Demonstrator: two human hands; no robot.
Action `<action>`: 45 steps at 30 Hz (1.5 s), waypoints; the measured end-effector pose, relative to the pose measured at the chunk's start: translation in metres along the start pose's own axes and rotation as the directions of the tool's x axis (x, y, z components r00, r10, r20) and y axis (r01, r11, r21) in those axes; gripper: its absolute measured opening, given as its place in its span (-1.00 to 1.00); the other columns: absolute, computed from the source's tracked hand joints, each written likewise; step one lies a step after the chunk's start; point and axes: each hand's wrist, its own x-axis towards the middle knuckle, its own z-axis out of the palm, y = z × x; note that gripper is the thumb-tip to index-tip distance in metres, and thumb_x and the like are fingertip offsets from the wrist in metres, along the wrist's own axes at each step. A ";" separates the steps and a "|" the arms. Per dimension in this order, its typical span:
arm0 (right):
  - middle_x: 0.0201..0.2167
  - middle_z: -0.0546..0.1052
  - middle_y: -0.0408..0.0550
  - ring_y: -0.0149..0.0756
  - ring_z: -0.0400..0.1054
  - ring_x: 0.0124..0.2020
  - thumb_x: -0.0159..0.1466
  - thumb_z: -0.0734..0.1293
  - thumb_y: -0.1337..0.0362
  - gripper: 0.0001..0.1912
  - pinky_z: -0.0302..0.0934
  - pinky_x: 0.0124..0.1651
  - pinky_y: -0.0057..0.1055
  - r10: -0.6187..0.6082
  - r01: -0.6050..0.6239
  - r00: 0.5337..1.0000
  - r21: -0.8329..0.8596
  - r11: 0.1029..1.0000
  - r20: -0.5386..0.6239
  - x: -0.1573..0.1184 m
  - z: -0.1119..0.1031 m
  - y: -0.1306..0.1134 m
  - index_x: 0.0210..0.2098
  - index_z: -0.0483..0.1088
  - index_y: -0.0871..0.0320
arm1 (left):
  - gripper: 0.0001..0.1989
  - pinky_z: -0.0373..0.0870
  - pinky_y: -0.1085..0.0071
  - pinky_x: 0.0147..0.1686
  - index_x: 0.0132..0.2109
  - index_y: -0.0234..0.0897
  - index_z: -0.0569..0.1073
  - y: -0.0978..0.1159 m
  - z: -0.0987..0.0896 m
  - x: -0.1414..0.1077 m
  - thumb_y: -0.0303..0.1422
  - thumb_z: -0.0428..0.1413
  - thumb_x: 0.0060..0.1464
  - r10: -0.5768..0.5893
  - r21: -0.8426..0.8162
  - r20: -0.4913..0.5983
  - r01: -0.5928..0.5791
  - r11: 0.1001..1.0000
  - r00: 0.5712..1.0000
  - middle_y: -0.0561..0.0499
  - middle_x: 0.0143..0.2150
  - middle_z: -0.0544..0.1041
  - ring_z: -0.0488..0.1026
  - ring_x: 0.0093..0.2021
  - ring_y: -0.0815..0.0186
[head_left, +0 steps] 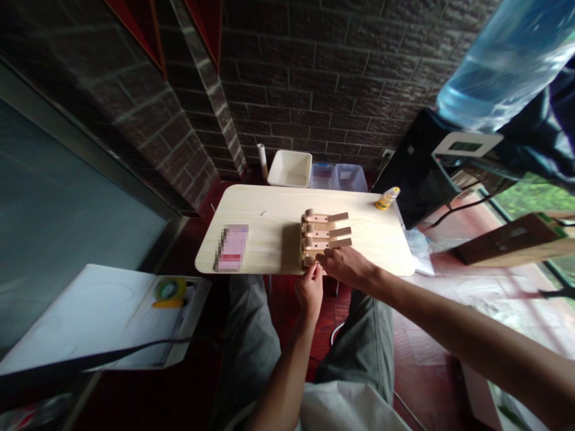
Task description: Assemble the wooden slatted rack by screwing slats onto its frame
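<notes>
Status: block is on the tabletop by its near edge, right in front of my fingers. Three arms sit across it just beyond them, side by side, each with a round end to the left, dark dots along it and a flat bar sticking out to the right. I'd call those three done. Near end looks like the open item: a fourth round end shows there, but my right fingers cover most of that row, so can't confirm how complete it is. My judgement: most of it done, this last row left. Left fingers are bunched at the near corner, just beside the right ones; right fingers curl over the near end. Can't tell if either set is closed on a part or only touching; too small. Around: small screw-like piece beyond and left of my fingers, loose; can't say whether it belongs to this row. Blurred pink slab well left, yellow-tipped bottle beyond and right, near the tabletop edge. White bin and clear bins past the far edge; open case low to the left. None of it blocks my fingers; only snag is my right hand hiding the near row.
</notes>
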 end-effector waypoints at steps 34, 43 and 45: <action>-0.27 0.59 0.13 -0.15 0.53 -0.27 0.42 0.16 0.38 -0.77 0.30 -0.25 -0.36 0.067 -0.071 0.995 0.047 0.996 0.076 0.001 -0.022 -0.007 -0.06 0.42 0.27 | -0.76 0.40 0.48 -0.42 -0.11 -0.29 0.66 0.003 -0.004 0.002 -0.32 0.14 0.21 -0.035 -0.060 0.022 0.037 0.998 0.999 -0.22 -0.35 0.66 0.58 -0.45 0.29; -0.26 0.59 0.12 -0.18 0.53 -0.26 0.44 0.19 0.17 -0.72 0.30 -0.27 -0.40 0.194 -0.197 0.980 0.085 0.977 0.039 0.001 -0.014 -0.007 -0.09 0.42 0.23 | -0.78 0.33 0.48 -0.49 -0.07 -0.28 0.65 0.001 -0.002 0.001 -0.37 0.16 0.19 -0.058 -0.013 0.055 0.058 0.998 0.997 -0.19 -0.42 0.65 0.57 -0.50 0.28; -0.24 0.59 0.12 -0.18 0.53 -0.24 0.44 0.18 0.14 -0.70 0.30 -0.26 -0.40 0.228 -0.230 0.973 0.088 0.969 0.040 0.000 -0.012 -0.009 -0.08 0.41 0.22 | -0.79 0.34 0.48 -0.48 -0.09 -0.28 0.65 0.002 -0.003 0.002 -0.38 0.15 0.20 -0.047 -0.002 0.058 0.048 0.999 0.997 -0.19 -0.42 0.65 0.58 -0.49 0.27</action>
